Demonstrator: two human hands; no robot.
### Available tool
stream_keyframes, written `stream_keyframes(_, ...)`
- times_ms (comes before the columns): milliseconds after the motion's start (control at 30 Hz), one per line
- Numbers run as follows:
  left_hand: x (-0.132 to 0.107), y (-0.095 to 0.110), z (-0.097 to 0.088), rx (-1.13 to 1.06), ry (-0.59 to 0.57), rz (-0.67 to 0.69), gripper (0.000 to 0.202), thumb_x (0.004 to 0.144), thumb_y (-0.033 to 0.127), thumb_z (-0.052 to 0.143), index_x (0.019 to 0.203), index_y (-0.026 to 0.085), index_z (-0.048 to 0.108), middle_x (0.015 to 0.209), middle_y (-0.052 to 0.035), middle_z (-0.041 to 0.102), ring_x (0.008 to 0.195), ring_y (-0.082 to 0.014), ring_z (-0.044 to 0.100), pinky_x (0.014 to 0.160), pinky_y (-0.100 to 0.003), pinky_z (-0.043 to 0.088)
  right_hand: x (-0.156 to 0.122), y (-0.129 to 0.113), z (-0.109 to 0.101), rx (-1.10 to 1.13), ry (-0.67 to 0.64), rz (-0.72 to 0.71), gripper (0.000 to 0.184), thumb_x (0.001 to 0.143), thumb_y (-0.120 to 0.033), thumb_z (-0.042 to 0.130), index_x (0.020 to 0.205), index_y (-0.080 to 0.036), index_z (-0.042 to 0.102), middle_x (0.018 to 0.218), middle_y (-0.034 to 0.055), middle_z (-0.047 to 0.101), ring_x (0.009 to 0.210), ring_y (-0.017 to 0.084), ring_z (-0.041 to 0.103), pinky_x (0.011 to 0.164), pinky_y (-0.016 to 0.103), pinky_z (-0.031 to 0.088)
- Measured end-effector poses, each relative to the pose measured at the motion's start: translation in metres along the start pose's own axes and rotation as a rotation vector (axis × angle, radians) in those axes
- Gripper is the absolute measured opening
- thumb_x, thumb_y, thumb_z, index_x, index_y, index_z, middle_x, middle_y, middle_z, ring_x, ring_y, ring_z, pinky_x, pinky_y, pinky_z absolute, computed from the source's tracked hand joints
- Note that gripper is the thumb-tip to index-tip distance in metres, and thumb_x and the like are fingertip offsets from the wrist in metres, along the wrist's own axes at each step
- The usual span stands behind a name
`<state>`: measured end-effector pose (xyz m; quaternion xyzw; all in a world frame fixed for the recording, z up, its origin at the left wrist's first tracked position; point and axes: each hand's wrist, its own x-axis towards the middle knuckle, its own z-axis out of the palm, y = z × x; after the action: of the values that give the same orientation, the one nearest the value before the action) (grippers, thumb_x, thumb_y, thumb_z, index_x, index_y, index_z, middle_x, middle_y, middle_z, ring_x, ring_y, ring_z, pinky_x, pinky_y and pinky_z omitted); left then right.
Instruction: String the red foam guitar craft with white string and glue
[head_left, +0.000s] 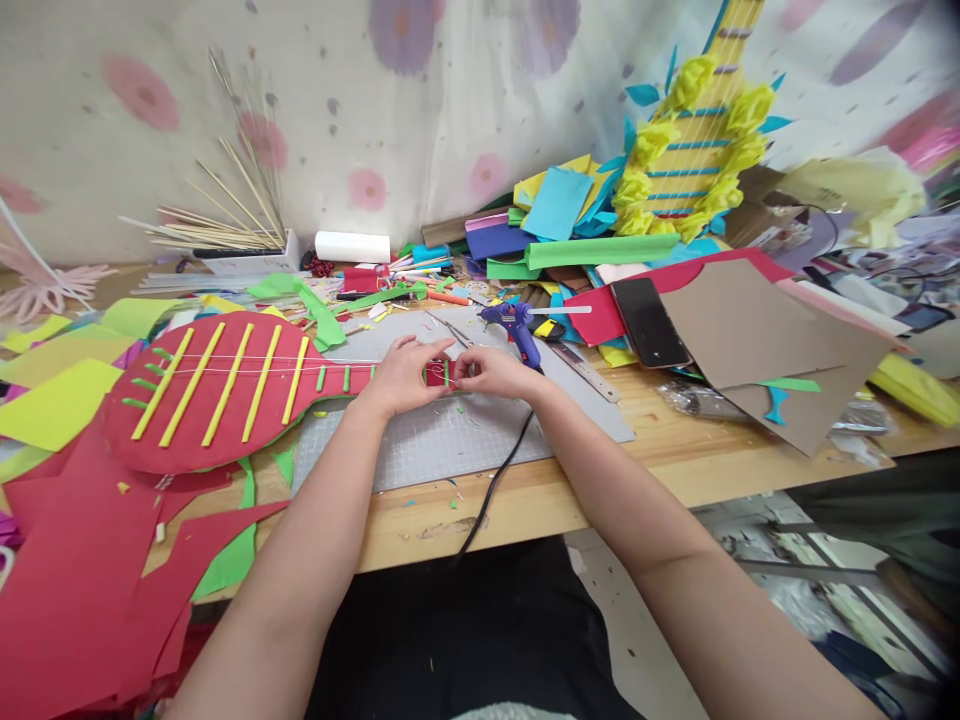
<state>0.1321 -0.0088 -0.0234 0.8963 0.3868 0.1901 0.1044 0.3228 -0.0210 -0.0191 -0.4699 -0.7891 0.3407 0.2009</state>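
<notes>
A red paper pipa lies across the desk, its round body at the left with slanted yellow strips and short green ones. Thin white strings run along it toward the neck. My left hand straddles the neck, with thumb and forefinger on either side of it. At the neck's right end, my right hand is closed in a pinch on white string, loose loops of which show between the hands. Under the neck is a grey cutting mat. Just behind my right hand lie scissors and a blue glue gun.
A metal ruler and a phone lie to the right, by brown cardboard. A yellow instrument model stands behind. Red sheets cover the left. The glue gun's black cord hangs over the front edge.
</notes>
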Motion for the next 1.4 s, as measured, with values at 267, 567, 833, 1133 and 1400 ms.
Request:
stream_keyframes(267, 0.002, -0.001, 0.005, 0.074, -0.001, -0.039, 0.066, 0.074, 0.04, 0.064, 0.133, 0.02, 0.045, 0.111, -0.0068, 0.066, 0.104, -0.0213, 0.058, 0.106, -0.04, 0.032, 0.0, 0.005, 0.004, 0.34, 0.022, 0.064, 0.012, 0.07, -0.028, 0.055, 0.076, -0.019, 0.05, 0.063, -0.0044, 0.056, 0.047, 0.006, 0.041, 0.048, 0.021, 0.03)
stream_keyframes(567, 0.003, 0.0, 0.013, 0.079, 0.088, -0.084, 0.074, 0.073, 0.036, 0.066, 0.138, 0.017, 0.037, 0.12, -0.0081, 0.062, 0.11, -0.0241, 0.053, 0.104, -0.041, 0.032, 0.006, 0.017, 0.004, 0.172, 0.284, 0.157, 0.029, 0.072, -0.047, 0.061, 0.076, -0.019, 0.056, 0.057, -0.0022, 0.053, 0.052, 0.01, 0.044, 0.049, 0.024, 0.029)
stream_keyframes(833, 0.004, -0.001, 0.003, 0.116, 0.227, -0.22, 0.013, 0.082, 0.029, 0.053, 0.082, 0.019, 0.06, 0.095, -0.0078, 0.062, 0.097, -0.0242, 0.053, 0.088, -0.039, 0.039, 0.01, 0.022, 0.005, 0.188, 0.362, 0.144, 0.038, 0.069, -0.054, 0.062, 0.064, -0.018, 0.052, 0.054, -0.0039, 0.041, 0.054, 0.01, 0.037, 0.052, 0.025, 0.025)
stream_keyframes(1133, 0.007, 0.001, 0.006, 0.054, 0.266, -0.264, 0.011, 0.087, 0.023, 0.042, 0.092, 0.018, 0.05, 0.086, -0.0074, 0.061, 0.082, -0.0214, 0.055, 0.077, -0.036, 0.041, 0.017, 0.013, 0.013, 0.192, 0.534, 0.203, 0.037, 0.073, -0.042, 0.058, 0.058, -0.021, 0.031, 0.053, -0.0064, 0.032, 0.053, 0.009, 0.029, 0.053, 0.025, 0.023)
stream_keyframes(1400, 0.005, 0.016, 0.003, 0.102, 0.38, -0.246, 0.015, 0.086, 0.025, 0.043, 0.091, 0.02, 0.056, 0.09, -0.006, 0.065, 0.088, -0.0204, 0.057, 0.077, -0.032, 0.042, 0.018, 0.007, 0.017, 0.219, 0.593, 0.139, 0.041, 0.074, -0.043, 0.055, 0.056, -0.021, 0.026, 0.054, -0.0056, 0.028, 0.054, 0.009, 0.027, 0.054, 0.025, 0.022)
